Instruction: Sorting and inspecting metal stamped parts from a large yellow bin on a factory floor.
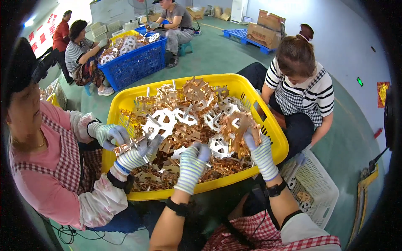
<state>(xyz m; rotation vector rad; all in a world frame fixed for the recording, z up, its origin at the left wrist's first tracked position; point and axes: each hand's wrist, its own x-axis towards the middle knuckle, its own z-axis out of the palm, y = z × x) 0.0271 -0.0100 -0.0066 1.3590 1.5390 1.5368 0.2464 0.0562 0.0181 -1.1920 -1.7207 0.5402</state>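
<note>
My right hand (260,154), in a striped knit glove, grips a copper-coloured stamped metal plate (238,127) by its right side, raised over the heap. My left hand (191,164), gloved alike, is at the near middle of the heap with its fingers bunched together. A short silver pin shows beside its fingertips, but whether they hold it is unclear. Both hands are over a yellow plastic basket (234,180) full of loose metal parts. Among these are copper-coloured pieces, silver pins and white-silver cut-out plates (160,122).
On the left, a co-worker's gloved hands (133,155) hold a copper-coloured part with pins. Another person (299,90) sits at the far right beside a white crate (320,184). Behind stand a blue basket (136,62) of parts with people around it, and cardboard boxes (264,34) on a blue pallet.
</note>
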